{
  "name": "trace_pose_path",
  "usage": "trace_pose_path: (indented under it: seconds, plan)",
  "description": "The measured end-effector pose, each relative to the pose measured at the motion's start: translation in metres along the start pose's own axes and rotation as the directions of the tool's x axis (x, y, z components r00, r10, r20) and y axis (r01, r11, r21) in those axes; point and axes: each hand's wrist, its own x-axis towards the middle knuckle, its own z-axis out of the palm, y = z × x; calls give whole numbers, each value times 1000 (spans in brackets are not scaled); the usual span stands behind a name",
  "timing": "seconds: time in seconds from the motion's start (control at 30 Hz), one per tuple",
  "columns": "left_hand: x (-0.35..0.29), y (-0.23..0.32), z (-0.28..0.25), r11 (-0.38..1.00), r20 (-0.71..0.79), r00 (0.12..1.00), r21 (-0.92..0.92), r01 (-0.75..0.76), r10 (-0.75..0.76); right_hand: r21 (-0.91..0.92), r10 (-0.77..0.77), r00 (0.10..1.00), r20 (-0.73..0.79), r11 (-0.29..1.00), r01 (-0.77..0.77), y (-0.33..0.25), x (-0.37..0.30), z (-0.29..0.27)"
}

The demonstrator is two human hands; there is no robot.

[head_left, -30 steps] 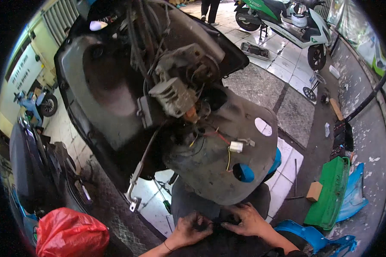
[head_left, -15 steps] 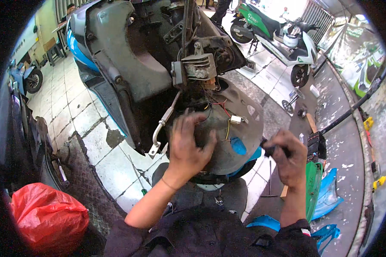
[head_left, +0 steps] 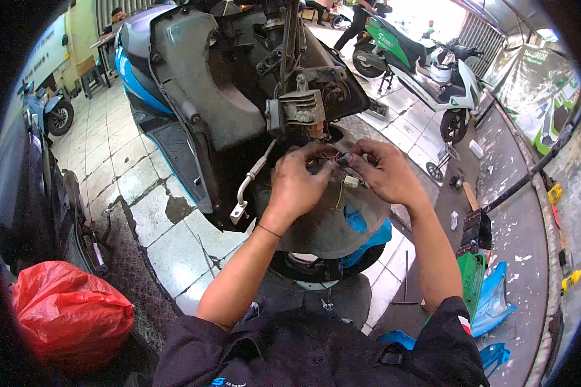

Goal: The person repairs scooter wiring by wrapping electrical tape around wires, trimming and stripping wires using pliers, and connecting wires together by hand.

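My left hand [head_left: 300, 182] is closed in a pinch on thin wires [head_left: 330, 157] below a finned metal part [head_left: 302, 106] of the partly stripped scooter [head_left: 223, 84]. Facing it, my right hand [head_left: 388, 174] pinches a small dark piece [head_left: 343, 157] against the same wires; its kind is too small to tell. Just under the fingertips, a white connector [head_left: 350, 182] with a yellow wire lies on the dusty grey rounded panel [head_left: 303, 229]. The fingers partly hide the wires.
A silver bent tube [head_left: 248, 177] sticks out left of my left hand. Blue body panels [head_left: 494, 300] and a green crate [head_left: 472, 284] lie at the right. A red plastic bag [head_left: 71, 316] sits at lower left. A green-and-white scooter [head_left: 426, 71] stands behind.
My right hand has come up and inward from the panel's right edge to the wires, meeting my left hand there. The left hand has risen slightly and closed on the wires.
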Motion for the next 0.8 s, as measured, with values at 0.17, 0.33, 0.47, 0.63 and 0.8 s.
trace_pose_path:
  seconds: [0.17,0.33,0.47,0.63,0.8]
  plan:
    - [2,-6,5,1000,17,1000,-11,-12,12,-50,54,998,-10,997,-55,8,7,8]
    - [-1,-6,5,996,50,999,-90,-15,19,-78,101,993,-67,991,-106,12,9,13]
    - [2,-7,6,996,42,999,-88,-26,29,-107,165,983,-81,979,-173,11,9,15]
    - [6,-8,2,977,70,988,-153,149,-139,-98,178,980,-93,978,-186,7,6,19]
    - [6,-2,1,966,54,979,-159,203,-197,-74,112,978,-174,989,-127,7,4,24]
